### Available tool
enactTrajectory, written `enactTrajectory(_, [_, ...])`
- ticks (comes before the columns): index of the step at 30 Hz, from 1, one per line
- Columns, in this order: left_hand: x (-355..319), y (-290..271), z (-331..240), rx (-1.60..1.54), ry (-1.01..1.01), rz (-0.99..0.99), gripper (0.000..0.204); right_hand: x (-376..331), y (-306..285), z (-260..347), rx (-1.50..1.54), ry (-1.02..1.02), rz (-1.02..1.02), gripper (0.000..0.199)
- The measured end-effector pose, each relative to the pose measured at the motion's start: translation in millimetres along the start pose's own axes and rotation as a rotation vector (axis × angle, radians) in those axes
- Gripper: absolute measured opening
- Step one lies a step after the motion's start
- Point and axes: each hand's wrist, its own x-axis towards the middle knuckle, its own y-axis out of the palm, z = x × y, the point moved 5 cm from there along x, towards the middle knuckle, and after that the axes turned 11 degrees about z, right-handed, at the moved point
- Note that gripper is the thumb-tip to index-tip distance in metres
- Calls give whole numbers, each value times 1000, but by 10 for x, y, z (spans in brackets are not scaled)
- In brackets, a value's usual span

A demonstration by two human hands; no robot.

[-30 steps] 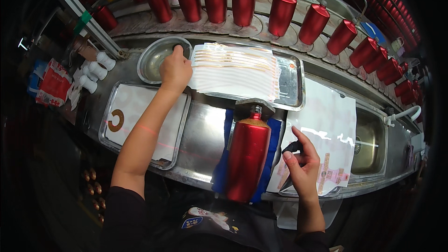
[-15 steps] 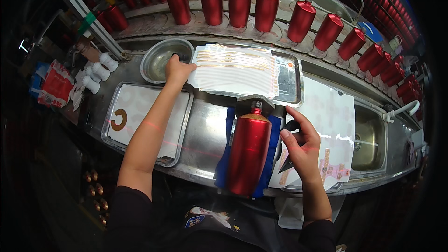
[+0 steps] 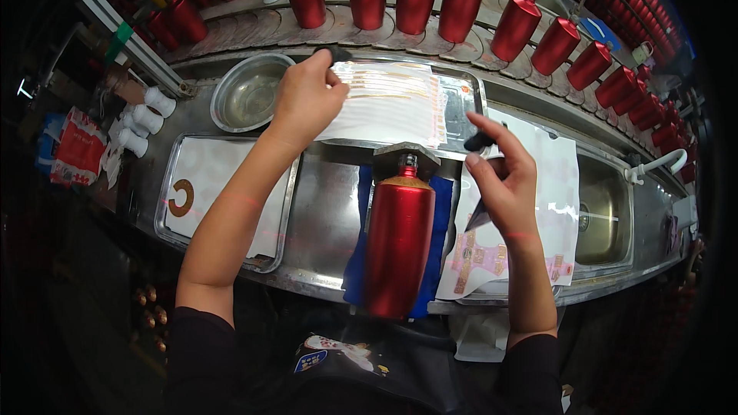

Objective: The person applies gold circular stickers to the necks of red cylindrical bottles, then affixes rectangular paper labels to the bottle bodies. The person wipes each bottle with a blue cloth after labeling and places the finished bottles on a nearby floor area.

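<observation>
Our left hand (image 3: 309, 98) is beside the metal bowl (image 3: 227, 105) at upper left, by gold-striped sheets (image 3: 392, 111); right of centre, our right hand (image 3: 507, 188) holds a dark pointed tool (image 3: 477, 217). A red bottle (image 3: 400, 242) lies lower centre.

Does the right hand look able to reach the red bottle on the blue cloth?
Probably yes: the right hand is near the red bottle, with nothing seen between them, though its pointed tool may hinder gripping.

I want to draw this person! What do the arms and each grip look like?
Dark sleeves end near the elbows, leaving both forearms bare. The left grip and right grip wear no full gloves, but each seems to have a black fingertip covering.
</observation>
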Motion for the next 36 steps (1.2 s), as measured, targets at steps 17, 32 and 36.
enactTrajectory(17, [-1929,324,-1075,-839,93,188,53,-1201,-139,335,74,140,211,17])
enactTrajectory(32, [-2809,973,-199,-913,-174,-24,14,-1619,773,-526,273,309,191,13])
enactTrajectory(36, [-2737,949,-115,-888,-154,11,20,-1571,787,-538,217,311,176,13])
